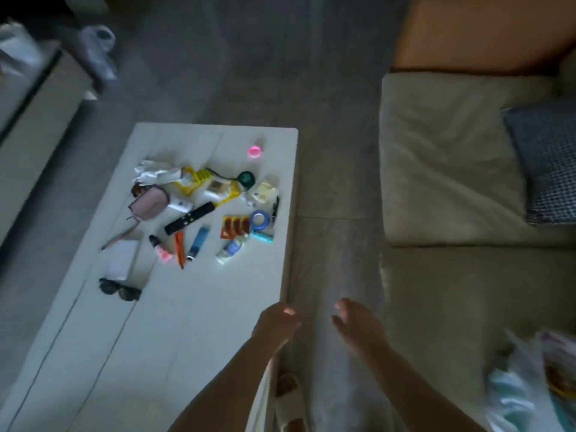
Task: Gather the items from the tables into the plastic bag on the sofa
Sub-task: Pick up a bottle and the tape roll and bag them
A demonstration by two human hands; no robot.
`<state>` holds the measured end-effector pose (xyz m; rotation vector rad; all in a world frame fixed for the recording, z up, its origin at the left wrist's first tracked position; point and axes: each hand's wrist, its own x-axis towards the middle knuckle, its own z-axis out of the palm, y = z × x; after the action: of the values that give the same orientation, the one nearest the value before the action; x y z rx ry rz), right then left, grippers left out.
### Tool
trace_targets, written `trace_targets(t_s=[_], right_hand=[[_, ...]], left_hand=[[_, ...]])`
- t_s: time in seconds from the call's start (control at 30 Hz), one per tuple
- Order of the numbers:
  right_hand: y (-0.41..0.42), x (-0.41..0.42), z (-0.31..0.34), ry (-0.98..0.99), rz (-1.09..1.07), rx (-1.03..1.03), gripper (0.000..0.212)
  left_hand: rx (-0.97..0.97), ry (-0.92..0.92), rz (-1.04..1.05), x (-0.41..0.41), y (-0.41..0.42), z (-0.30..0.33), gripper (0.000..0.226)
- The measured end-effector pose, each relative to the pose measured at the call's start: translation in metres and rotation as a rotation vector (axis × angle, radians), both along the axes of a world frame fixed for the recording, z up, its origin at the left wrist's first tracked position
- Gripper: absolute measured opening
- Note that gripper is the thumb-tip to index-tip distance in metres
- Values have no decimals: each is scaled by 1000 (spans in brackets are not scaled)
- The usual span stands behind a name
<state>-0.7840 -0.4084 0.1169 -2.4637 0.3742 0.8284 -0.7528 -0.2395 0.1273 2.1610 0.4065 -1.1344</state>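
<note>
A white low table (193, 322) carries several small items: a black remote (190, 218), a pink pouch (149, 202), a yellow packet (199, 182), a blue tape roll (260, 219), sunglasses (120, 289), a white box (122, 259), tubes and a pink ring (255, 151). The plastic bag (526, 388) lies on the beige sofa (452, 169) at the lower right, with things inside. My left hand (277, 322) hovers over the table's right edge, fingers loosely curled, holding nothing. My right hand (355, 321) hangs over the floor between table and sofa, relaxed and empty.
A checked blue cushion (548, 163) sits on the sofa's right side. Grey floor (330, 182) runs between table and sofa. A slipper (288, 400) shows under my arms. A low cabinet (40, 107) and white shoes (99, 48) stand at the upper left.
</note>
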Motion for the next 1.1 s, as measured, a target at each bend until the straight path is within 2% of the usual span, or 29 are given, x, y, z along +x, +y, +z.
trace_targets(t_s=[0.33,0.53,0.73,0.93,1.1], right_hand=[[92,88,-9,-115,258,-47,38],[96,154,-31,-76,478,-93,34],[86,219,-69,-65,609,-137,33],[99,271,-112,-93,734,-132,38],[122,285,-155,-124,840,-149,40]], left_hand=[[163,-16,95,44,91,-14,45],[200,-53,227,80,99,-35,45],[308,-126,316,137,96,-72,44],[458,-189,191,184,101,-117,47],[499,-210,93,206,112,-161,49]])
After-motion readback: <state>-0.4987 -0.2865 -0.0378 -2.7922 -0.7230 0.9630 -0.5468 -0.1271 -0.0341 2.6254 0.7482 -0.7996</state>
